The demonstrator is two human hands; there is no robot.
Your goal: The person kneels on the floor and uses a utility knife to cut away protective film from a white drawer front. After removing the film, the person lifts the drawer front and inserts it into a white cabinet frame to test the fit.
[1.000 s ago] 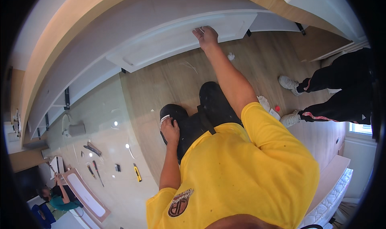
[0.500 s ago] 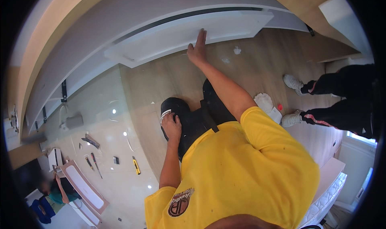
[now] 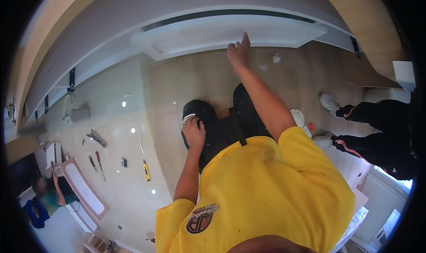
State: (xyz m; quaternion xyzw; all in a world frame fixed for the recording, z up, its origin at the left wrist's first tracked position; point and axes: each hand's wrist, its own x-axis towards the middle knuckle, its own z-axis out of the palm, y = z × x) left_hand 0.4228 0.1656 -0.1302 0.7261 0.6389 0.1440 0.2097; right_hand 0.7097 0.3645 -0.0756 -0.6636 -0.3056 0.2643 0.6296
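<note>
Right hand (image 3: pixel 238 52) stretched forward, fingers loosely apart, fingertips touching front edge of white panel (image 3: pixel 230 33) lying flat on wooden floor (image 3: pixel 199 82) (nothing gripped). Left hand (image 3: pixel 194 133) curled together over dark knee (image 3: pixel 197 113). Yellow screwdriver (image 3: pixel 145 170) well apart, left.

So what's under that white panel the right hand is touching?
Wood-look floor shows around the white panel, with white scraps nearby. The right hand rests on its edge; whatever lies directly beneath is covered.

Below me lay a wooden floor (image 3: pixel 199 79) beside glossy pale tiles (image 3: pixel 120 119); daylight came through a window (image 3: pixel 390 208).
</note>
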